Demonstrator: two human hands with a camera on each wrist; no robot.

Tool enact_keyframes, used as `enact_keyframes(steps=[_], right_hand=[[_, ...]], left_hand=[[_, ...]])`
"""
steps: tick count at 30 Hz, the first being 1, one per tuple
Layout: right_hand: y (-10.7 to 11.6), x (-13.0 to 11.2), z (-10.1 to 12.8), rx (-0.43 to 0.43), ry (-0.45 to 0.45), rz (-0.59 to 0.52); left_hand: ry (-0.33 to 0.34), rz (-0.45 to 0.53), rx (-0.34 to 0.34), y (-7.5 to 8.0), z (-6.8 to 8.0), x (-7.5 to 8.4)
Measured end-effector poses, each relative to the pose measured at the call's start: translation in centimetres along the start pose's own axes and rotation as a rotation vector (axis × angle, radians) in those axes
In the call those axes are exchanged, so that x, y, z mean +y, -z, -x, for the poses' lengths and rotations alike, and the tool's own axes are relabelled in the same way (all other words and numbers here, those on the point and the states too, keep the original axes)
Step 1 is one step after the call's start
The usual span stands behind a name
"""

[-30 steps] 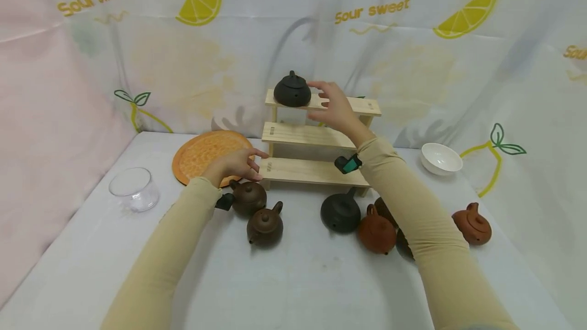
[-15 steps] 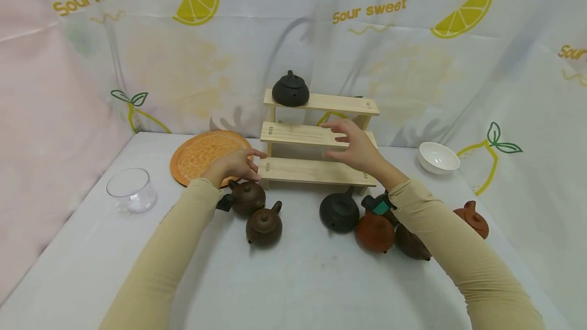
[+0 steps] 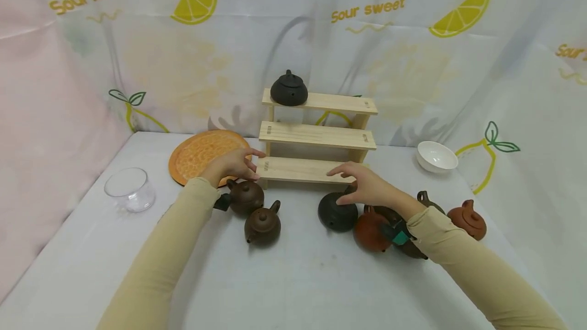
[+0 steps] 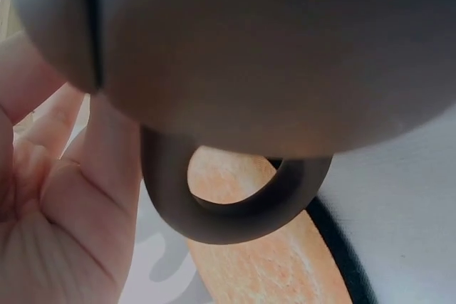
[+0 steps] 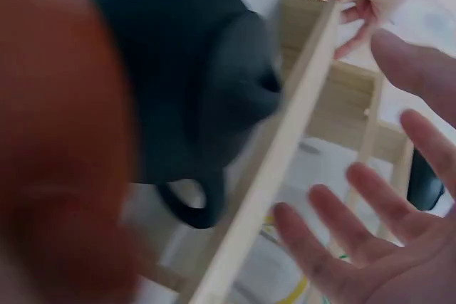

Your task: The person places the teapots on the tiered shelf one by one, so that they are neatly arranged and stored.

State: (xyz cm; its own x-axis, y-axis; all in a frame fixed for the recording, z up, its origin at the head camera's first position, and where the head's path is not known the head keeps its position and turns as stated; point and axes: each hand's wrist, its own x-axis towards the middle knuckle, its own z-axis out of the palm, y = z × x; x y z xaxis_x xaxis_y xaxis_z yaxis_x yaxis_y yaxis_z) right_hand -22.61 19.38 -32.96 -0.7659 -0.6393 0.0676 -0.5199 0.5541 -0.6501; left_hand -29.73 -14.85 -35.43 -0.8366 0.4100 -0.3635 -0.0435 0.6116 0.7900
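Note:
My left hand (image 3: pixel 234 163) grips the left end of the bottom shelf of a three-tier wooden display stand (image 3: pixel 316 134), with a brown teapot (image 3: pixel 246 198) just below the wrist. Another brown teapot (image 3: pixel 262 226) stands close by. My right hand (image 3: pixel 369 187) is over a black teapot (image 3: pixel 337 215), fingers spread and holding nothing; the palm faces the teapot's side in the right wrist view. A second black teapot (image 3: pixel 289 90) sits at the left of the top shelf. Beside the right wrist is a reddish-brown teapot (image 3: pixel 370 233), partly covered by the wrist strap.
Further brown teapots (image 3: pixel 428 201) stand behind and under the right forearm, partly hidden. An orange-red teapot (image 3: pixel 468 219) is at the right. A white bowl (image 3: pixel 437 158) is at the back right, a clear glass bowl (image 3: pixel 130 190) at the left, and a round orange mat (image 3: pixel 202 154) behind the left hand.
My right hand has moved down from beside the black teapot on the top shelf, past the middle shelf, to the black teapot on the table. My left hand has stayed at the stand.

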Motion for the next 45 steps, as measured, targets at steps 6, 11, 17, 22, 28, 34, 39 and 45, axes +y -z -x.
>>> enact_keyframes(steps=[6, 11, 17, 22, 28, 34, 39, 45], right_hand=[[-0.8, 0.8, 1.0, -0.109, -0.016, 0.036], [-1.2, 1.2, 1.3, -0.133, -0.016, 0.080], [-1.7, 1.2, 1.2, -0.255, -0.038, 0.164], [-2.0, 1.1, 0.8, -0.331, -0.032, 0.223], [-2.5, 0.7, 0.3, -0.333, 0.041, 0.276], [-3.0, -0.4, -0.1, -0.365, 0.108, 0.279], [-3.0, -0.6, -0.2, -0.275, 0.045, 0.295], [-3.1, -0.1, -0.8, -0.417, 0.038, 0.250]], left_hand=[[-0.008, 0.008, -0.002, 0.0, 0.1, -0.2], [-0.012, 0.022, -0.006, -0.1, -0.1, -0.1], [-0.099, -0.016, 0.047, -0.1, -0.1, -0.3], [-0.232, -0.045, 0.080, 0.0, -0.4, -0.6], [-0.265, -0.061, 0.040, 0.1, -0.4, -0.4], [-0.235, -0.050, 0.045, -0.1, -0.5, -0.1], [-0.252, -0.026, 0.035, -0.2, -0.5, 0.1], [-0.239, -0.020, 0.031, -0.1, -0.5, 0.0]])
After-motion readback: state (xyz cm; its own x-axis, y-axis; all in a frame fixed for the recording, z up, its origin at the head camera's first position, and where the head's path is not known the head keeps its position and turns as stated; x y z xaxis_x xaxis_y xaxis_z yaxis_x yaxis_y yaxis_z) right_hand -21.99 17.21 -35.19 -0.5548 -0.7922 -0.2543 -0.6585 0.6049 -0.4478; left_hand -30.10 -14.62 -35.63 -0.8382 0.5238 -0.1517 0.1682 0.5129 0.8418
